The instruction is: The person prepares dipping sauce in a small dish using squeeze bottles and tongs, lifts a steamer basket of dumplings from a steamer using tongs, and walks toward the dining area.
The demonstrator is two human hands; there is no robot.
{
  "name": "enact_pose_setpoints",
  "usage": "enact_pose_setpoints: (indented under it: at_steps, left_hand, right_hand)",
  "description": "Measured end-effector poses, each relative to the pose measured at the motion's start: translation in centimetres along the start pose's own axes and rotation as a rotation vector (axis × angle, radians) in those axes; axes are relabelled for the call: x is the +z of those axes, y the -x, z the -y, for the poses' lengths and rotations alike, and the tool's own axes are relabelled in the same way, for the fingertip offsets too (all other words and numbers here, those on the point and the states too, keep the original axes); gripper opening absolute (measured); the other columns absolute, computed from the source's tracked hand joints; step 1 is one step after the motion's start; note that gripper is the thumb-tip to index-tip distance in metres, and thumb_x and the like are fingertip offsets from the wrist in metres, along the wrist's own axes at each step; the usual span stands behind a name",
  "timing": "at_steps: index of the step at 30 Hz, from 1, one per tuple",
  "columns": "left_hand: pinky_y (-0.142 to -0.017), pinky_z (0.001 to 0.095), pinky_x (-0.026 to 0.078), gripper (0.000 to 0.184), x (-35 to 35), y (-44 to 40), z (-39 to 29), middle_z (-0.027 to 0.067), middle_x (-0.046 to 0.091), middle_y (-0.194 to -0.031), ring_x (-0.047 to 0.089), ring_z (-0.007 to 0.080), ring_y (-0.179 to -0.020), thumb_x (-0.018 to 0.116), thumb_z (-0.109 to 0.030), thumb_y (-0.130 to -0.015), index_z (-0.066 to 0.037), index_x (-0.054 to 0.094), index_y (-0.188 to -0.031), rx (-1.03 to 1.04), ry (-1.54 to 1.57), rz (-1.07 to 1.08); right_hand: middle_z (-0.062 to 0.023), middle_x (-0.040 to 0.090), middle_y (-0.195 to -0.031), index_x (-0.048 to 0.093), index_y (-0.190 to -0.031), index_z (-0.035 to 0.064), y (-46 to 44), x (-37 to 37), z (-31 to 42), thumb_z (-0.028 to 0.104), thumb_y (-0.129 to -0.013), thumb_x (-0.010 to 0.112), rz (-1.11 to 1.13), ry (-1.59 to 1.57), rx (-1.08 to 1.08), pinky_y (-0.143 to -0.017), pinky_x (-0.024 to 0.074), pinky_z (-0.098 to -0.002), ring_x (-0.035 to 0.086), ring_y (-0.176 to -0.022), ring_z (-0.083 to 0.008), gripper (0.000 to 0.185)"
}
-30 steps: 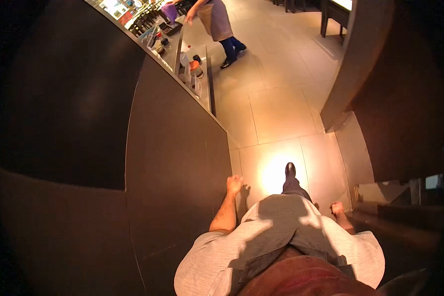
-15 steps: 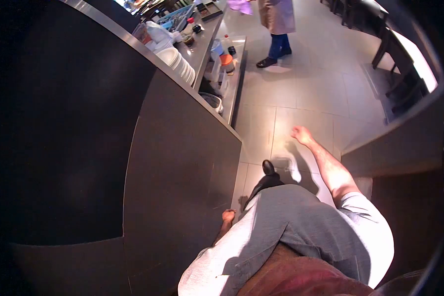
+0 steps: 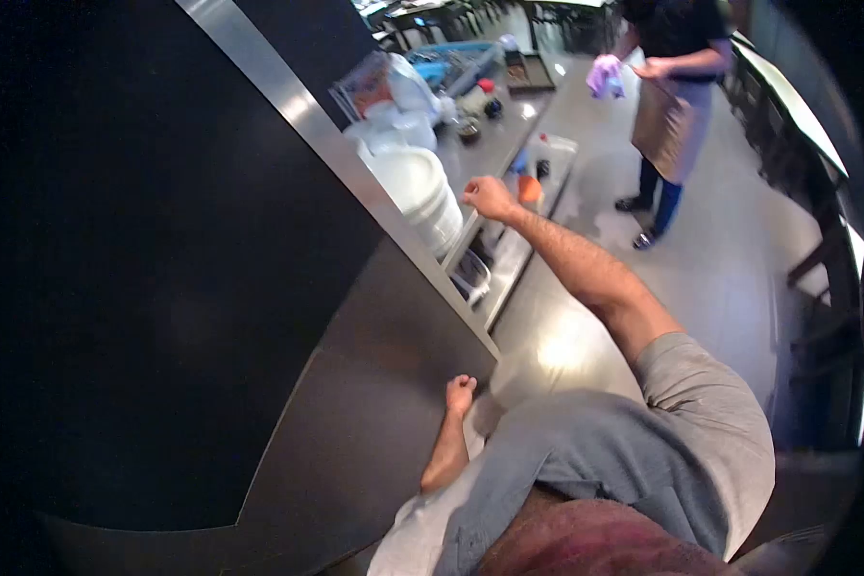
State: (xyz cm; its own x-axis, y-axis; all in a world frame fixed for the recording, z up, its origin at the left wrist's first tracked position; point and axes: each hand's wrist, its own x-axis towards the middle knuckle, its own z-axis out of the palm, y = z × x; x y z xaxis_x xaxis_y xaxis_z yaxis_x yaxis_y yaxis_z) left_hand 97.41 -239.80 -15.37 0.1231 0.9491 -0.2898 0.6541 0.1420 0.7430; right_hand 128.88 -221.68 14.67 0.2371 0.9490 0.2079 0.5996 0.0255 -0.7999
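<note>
My right hand (image 3: 491, 198) reaches forward and left, its fingers curled in and nothing visible in them. In the view it overlaps the counter edge, just right of a stack of white round containers (image 3: 422, 192); I see no contact. My left hand (image 3: 461, 394) hangs low by the dark panel (image 3: 394, 336), loosely closed, and seems to hold nothing. An orange-lidded container (image 3: 529, 189) shows on the lower shelf just beyond my right hand.
A metal-edged partition (image 3: 298, 104) runs along my left. Behind it, the counter (image 3: 523, 113) carries a blue basket (image 3: 470, 60) and small bottles. Ahead in the aisle (image 3: 730, 278) stands a person (image 3: 677, 106) with a purple cloth (image 3: 605, 77). Dark chairs line the right.
My right hand has swung up and left toward the counter, and my left hand has come slightly forward. The counter and the person now appear closer, and the person's upper body shows.
</note>
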Motion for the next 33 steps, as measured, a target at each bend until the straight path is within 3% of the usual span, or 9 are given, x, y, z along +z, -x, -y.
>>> enact_pose_setpoints:
  at_steps: [3, 5, 10, 14, 22, 25, 27, 28, 33]
  left_hand:
    - [-0.085, 0.0391, 0.041, 0.041, -0.2, -0.5, -2.1, 0.0160, 0.059, -0.092, 0.054, 0.0317, -0.090, 0.062, -0.036, -0.074, -0.002, 0.060, -0.097, 0.025, 0.054, -0.062]
    - [-0.085, 0.0394, 0.041, 0.043, 1.7, 0.7, 1.9, 0.0165, 0.060, -0.095, 0.054, 0.0313, -0.092, 0.061, -0.038, -0.075, -0.003, 0.059, -0.099, -0.025, 0.070, -0.177]
    - [-0.080, 0.0379, 0.041, 0.037, 6.0, 8.9, 9.8, 0.0139, 0.059, -0.100, 0.053, 0.0279, -0.093, 0.059, -0.034, -0.075, -0.005, 0.059, -0.098, -0.654, 0.079, -0.113]
    - [-0.074, 0.0348, 0.040, 0.028, 8.8, 13.0, 9.5, 0.0106, 0.058, -0.094, 0.051, 0.0246, -0.085, 0.057, -0.028, -0.076, -0.006, 0.058, -0.094, -0.850, 0.255, -0.172]
    - [-0.062, 0.0284, 0.038, 0.010, 13.3, 15.5, 6.8, 0.0041, 0.056, -0.083, 0.048, 0.0180, -0.071, 0.053, -0.015, -0.078, -0.008, 0.054, -0.086, -0.793, 0.604, -0.431]
    - [-0.058, 0.0260, 0.038, 0.004, 14.0, 16.3, 6.1, 0.0017, 0.056, -0.078, 0.047, 0.0155, -0.065, 0.052, -0.010, -0.079, -0.008, 0.053, -0.083, -0.728, 0.682, -0.506]
    - [-0.055, 0.0244, 0.037, 0.003, 14.2, 17.1, 6.1, 0.0001, 0.055, -0.075, 0.046, 0.0139, -0.061, 0.051, -0.006, -0.080, -0.009, 0.052, -0.081, -0.679, 0.723, -0.555]
    - [-0.053, 0.0236, 0.037, 0.005, 14.4, 17.4, 6.3, -0.0008, 0.055, -0.074, 0.045, 0.0131, -0.059, 0.051, -0.005, -0.080, -0.009, 0.052, -0.080, -0.659, 0.743, -0.574]
    - [-0.058, 0.0191, 0.037, 0.006, 14.9, 20.2, 8.7, -0.0016, 0.056, -0.077, 0.046, 0.0106, -0.062, 0.052, -0.002, -0.081, -0.009, 0.051, -0.081, -0.669, 0.801, -0.520]
  right_hand:
    - [-0.0187, 0.061, -0.098, 0.060, -0.098, -0.0014, -6.3, 2.3, 0.9, 0.041, -0.070, 0.066, -0.029, 0.054, 0.007, -0.080, 0.0456, -0.0383, 0.059, -0.091, -0.0312, 0.051]
    - [-0.0201, 0.059, -0.103, 0.055, -0.103, -0.0022, -8.5, 3.0, 0.6, 0.041, -0.065, 0.070, 0.177, -0.034, 0.041, -0.083, 0.0447, -0.0385, 0.057, -0.096, -0.0324, 0.059]
    - [-0.0203, 0.054, -0.111, 0.043, -0.114, 0.0022, -11.7, 5.1, 0.5, 0.029, -0.070, 0.066, 0.098, -0.041, 0.271, -0.088, 0.0432, -0.0397, 0.053, -0.104, -0.0333, 0.057]
    - [-0.0196, 0.052, -0.114, 0.043, -0.111, -0.0008, -13.1, 5.6, 0.2, 0.020, -0.072, 0.060, 0.059, -0.099, 0.376, -0.090, 0.0422, -0.0406, 0.052, -0.107, -0.0331, 0.047]
    - [-0.0196, 0.050, -0.117, 0.050, -0.111, -0.0019, -15.2, 6.6, -0.5, 0.015, -0.073, 0.058, 0.162, -0.375, 0.538, -0.087, 0.0461, -0.0397, 0.054, -0.104, -0.0323, 0.043]
    - [-0.0193, 0.057, -0.111, 0.059, -0.103, -0.0019, -15.9, 8.4, -0.2, 0.016, -0.070, 0.061, -0.095, -0.311, 0.685, -0.082, 0.0481, -0.0355, 0.057, -0.101, -0.0292, 0.038]
    - [-0.0195, 0.041, -0.126, 0.050, -0.113, -0.0010, -17.7, 9.4, -1.1, 0.014, -0.071, 0.058, 0.047, -0.435, 0.758, -0.092, 0.0425, -0.0390, 0.049, -0.109, -0.0333, 0.046]
    - [-0.0202, 0.056, -0.111, 0.060, -0.103, -0.0007, -20.5, 12.2, -4.0, 0.022, -0.065, 0.064, 0.158, -0.265, 0.698, -0.084, 0.0469, -0.0344, 0.054, -0.106, -0.0275, 0.044]
    - [-0.0217, 0.057, -0.107, 0.057, -0.104, -0.0025, -16.0, 5.1, 0.6, 0.017, -0.066, 0.061, -0.024, -0.316, 0.455, -0.079, 0.0492, -0.0338, 0.056, -0.101, -0.0310, 0.043]
